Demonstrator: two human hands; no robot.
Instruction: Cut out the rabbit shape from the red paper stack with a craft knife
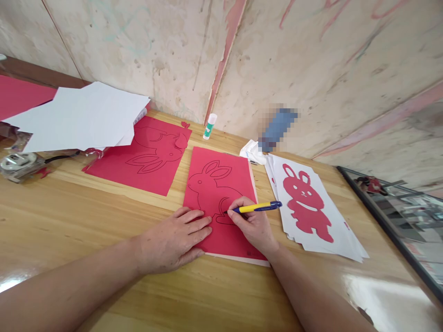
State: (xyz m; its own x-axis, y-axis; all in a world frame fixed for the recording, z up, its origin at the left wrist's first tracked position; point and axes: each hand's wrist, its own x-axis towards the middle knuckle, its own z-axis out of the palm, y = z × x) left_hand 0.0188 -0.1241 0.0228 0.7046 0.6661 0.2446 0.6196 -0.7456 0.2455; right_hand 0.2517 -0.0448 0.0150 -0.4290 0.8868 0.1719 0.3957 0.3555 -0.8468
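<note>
In front of me a red sheet of paper (228, 242) lies on the wooden table, with a rabbit outline (209, 182) drawn on it in dark lines. My right hand (254, 228) grips a yellow and blue pen (258, 207), its tip at the curved line of the rabbit's hind leg. Flat on the sheet's lower left edge rests my left hand (183, 235), fingers stretched out. A pale layer shows under the sheet's right and lower edges. To the left lies another red sheet (148, 182) with a rabbit outline, partly covered by white paper.
A glue stick (209, 127) stands near the wall. White sheets (79, 115) overlap at left, near a clear tape dispenser (19, 161). At right, a red cut-out rabbit (308, 203) lies on white papers (341, 240). Beyond it is a dark-framed mirror-like panel (391, 230). A crumpled white wrapper (252, 151) sits behind.
</note>
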